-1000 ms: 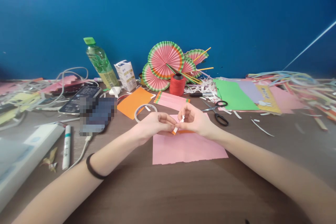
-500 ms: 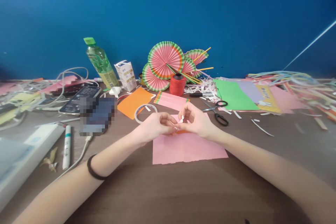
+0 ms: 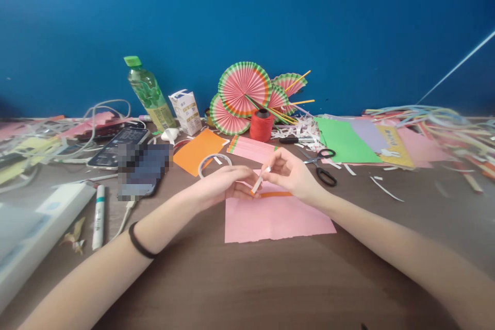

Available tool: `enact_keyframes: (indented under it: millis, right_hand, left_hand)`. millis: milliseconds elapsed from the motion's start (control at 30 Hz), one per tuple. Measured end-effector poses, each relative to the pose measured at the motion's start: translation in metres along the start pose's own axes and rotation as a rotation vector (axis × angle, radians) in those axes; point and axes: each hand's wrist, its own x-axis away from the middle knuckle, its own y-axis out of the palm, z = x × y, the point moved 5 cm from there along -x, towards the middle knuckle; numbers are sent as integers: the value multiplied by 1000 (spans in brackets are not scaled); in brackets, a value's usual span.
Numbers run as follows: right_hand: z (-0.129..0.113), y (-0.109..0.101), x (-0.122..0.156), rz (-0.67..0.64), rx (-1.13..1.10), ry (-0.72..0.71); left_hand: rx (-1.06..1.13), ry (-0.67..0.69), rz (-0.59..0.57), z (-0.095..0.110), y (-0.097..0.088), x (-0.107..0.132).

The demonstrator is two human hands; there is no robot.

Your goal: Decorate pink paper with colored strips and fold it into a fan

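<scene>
My left hand (image 3: 224, 184) and my right hand (image 3: 288, 171) meet over the far edge of a pink paper sheet (image 3: 274, 219) on the brown table. My right thumb and forefinger pinch a narrow white strip (image 3: 260, 181) that lifts at a slant off a thin orange strip (image 3: 275, 194) lying across the pink sheet. My left fingers are closed flat on the left end of that orange strip, pressing it down. A roll of clear tape (image 3: 213, 163) lies just behind my left hand.
Scissors (image 3: 320, 165) lie right of my right hand, beside green paper (image 3: 344, 140). Behind stand folded paper fans (image 3: 243, 88), red thread spool (image 3: 261, 125), a bottle (image 3: 149, 93), a carton (image 3: 186, 110). Orange paper (image 3: 198, 149), phones (image 3: 143, 167), a marker (image 3: 99, 209) lie left. Paper scraps (image 3: 436, 124) pile at right.
My right hand has pulled the white strip up and to the right, baring more of the orange strip. My left hand has dropped lower onto the sheet.
</scene>
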Motion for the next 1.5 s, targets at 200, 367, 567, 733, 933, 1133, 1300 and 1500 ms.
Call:
enact_keyframes:
  millis: [200,367,567,733,933,1133,1300,1500]
  right_hand:
    - [-3,1,1,-3,61,-38]
    - [-9,0,3,-4,99,-71]
    - [-9,-12,0,145,160,-78]
    - [2,-16,-3,217,163,-63]
    - [10,18,7,-141,624,-116]
    - [19,33,14,-163,750,-173]
    - [21,35,14,-142,783,-150]
    - [22,37,17,-136,772,-165]
  left_hand:
    - [81,-72,-114,-7,6,-1]
    - [77,-62,-123,-6,5,0]
    - [-29,-10,-26,-2,-10,-2]
    - [-63,78,200,2,-22,-5]
    - [-95,195,381,-8,-22,-11]
    - [-129,298,446,-17,-21,-15]
    - [-148,365,460,-18,-20,-13]
    - [-205,399,484,-20,-23,-13]
